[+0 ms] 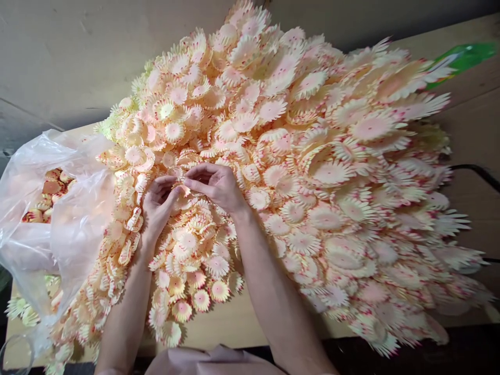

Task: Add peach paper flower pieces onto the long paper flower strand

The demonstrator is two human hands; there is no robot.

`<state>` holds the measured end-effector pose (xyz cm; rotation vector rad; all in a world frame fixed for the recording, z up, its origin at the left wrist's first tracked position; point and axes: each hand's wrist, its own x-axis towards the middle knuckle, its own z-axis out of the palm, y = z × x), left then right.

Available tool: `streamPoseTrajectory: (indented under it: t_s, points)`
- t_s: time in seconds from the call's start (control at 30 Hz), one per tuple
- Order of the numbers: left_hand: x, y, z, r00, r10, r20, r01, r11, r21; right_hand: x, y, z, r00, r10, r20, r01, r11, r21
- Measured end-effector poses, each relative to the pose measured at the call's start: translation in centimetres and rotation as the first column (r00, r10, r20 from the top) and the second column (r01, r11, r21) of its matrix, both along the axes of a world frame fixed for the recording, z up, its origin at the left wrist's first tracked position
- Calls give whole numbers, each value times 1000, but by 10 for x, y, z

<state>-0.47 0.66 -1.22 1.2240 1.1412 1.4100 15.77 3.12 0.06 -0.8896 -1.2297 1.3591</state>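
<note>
A big heap of cream and pale pink artificial flower petal layers (273,109), with fringed, pink-tipped edges, spreads over the table. Above its near-left part, my left hand (159,200) and my right hand (214,185) meet with thumbs and fingertips pinched together. Between them is a small petal layer (183,188), mostly covered by the fingers. Both hands are closed on it. Below the hands, smaller petal layers (195,271) lie loose between my forearms.
To the left, a clear plastic bag (82,219) contains rolled red-edged flower pieces (49,192). Part of a green packet (463,60) pokes out at the far right. The wooden table's edge (222,328) runs in front of my body, and a wall (78,57) stands behind.
</note>
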Motion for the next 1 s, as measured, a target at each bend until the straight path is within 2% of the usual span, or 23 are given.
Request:
streamPoseTrajectory:
  t_s: [0.5,1.0]
  points:
    - [-1,1,-5,1000,-14,-9,15,998,64,0,1,0,999,-7,35,7,1000,-1]
    - [2,-1,2,1000,-6,11,6,1000,-7,0,2,-4,1000,-6,19,7,1000,-26]
